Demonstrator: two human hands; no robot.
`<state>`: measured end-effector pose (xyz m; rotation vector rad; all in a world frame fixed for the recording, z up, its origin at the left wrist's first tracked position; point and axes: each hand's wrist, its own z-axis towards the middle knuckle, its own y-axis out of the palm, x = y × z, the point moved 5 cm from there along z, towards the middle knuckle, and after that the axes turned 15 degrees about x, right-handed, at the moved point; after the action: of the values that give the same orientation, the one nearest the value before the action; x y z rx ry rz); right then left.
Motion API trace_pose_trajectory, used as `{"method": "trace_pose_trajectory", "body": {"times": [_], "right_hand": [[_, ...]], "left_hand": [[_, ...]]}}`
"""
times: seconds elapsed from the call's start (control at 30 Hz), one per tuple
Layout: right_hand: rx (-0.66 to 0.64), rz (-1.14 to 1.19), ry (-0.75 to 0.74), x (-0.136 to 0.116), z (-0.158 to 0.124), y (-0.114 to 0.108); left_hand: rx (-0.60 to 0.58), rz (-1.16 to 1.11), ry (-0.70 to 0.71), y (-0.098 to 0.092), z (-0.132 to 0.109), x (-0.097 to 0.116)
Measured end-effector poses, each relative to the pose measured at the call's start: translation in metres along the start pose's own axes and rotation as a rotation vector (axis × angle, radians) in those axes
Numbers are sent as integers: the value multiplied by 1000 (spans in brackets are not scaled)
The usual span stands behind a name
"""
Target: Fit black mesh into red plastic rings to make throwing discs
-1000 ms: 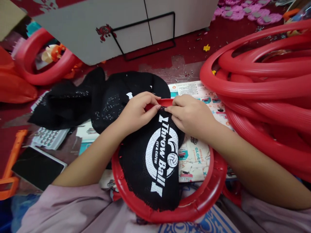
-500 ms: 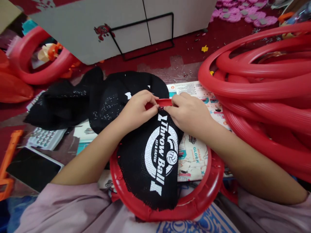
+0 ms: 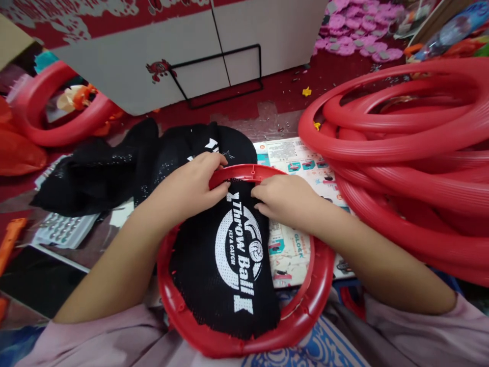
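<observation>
The red ring [image 3: 324,275] lies on the person's lap, and the black net [image 3: 229,285] covers its left half. The left hand [image 3: 189,188] is closed on the ring's far rim, over the net's edge. The right hand [image 3: 286,201], just beside it, pinches the net's top edge, right under that rim.

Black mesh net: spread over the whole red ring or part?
Part: net covers the left of the ring; printed paper shows at right.
</observation>
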<state>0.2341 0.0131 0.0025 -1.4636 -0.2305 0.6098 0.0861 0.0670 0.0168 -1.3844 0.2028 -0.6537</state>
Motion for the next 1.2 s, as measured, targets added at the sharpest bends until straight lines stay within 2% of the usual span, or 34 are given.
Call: {"method": "trace_pose_trajectory", "body": {"times": [0.1, 0.23, 0.33, 0.43, 0.53, 1.03, 1.2], "right_hand": [[4, 12, 5, 1, 1, 3], [93, 75, 10, 2, 1, 0], [212, 138, 4, 4, 1, -6], [245, 135, 10, 8, 1, -7], [250, 96, 17, 10, 1, -6], [276, -97, 52, 14, 2, -2], [247, -128, 83, 14, 2, -2]], "left_hand": [[1, 44, 35, 0, 2, 4], [94, -222, 95, 5, 5, 11], [111, -378, 71, 12, 5, 11], [142, -426, 7, 15, 4, 8], [165, -437, -27, 16, 4, 5], [182, -328, 20, 22, 7, 10], [150, -293, 6, 24, 10, 9]]}}
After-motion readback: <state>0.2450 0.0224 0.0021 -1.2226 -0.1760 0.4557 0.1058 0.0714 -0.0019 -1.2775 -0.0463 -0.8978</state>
